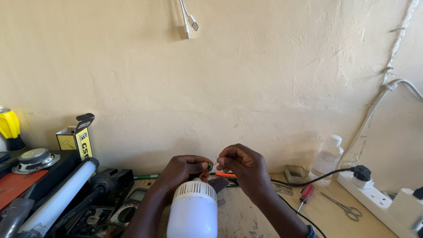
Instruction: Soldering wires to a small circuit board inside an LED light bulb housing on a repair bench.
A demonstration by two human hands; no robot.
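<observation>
A large white bulb housing point(194, 211) with a slotted collar stands upright at the bottom centre of the head view. Just above it my left hand point(183, 171) pinches a small green circuit board point(210, 166) that hangs on thin wires from the housing. My right hand point(244, 165) meets it from the right, its fingertips closed on a fine wire point(222, 158) at the board's edge. Both hands hover over the wooden bench point(326, 216), close to the cream wall.
On the right lie scissors point(346, 207), a red-handled screwdriver point(306, 194), a clear water bottle point(327, 159) and a white power strip point(387, 202) with a black plug. To the left sit a white tube lamp point(59, 198), a yellow-black box point(77, 140), a speaker point(35, 159) and dark tools.
</observation>
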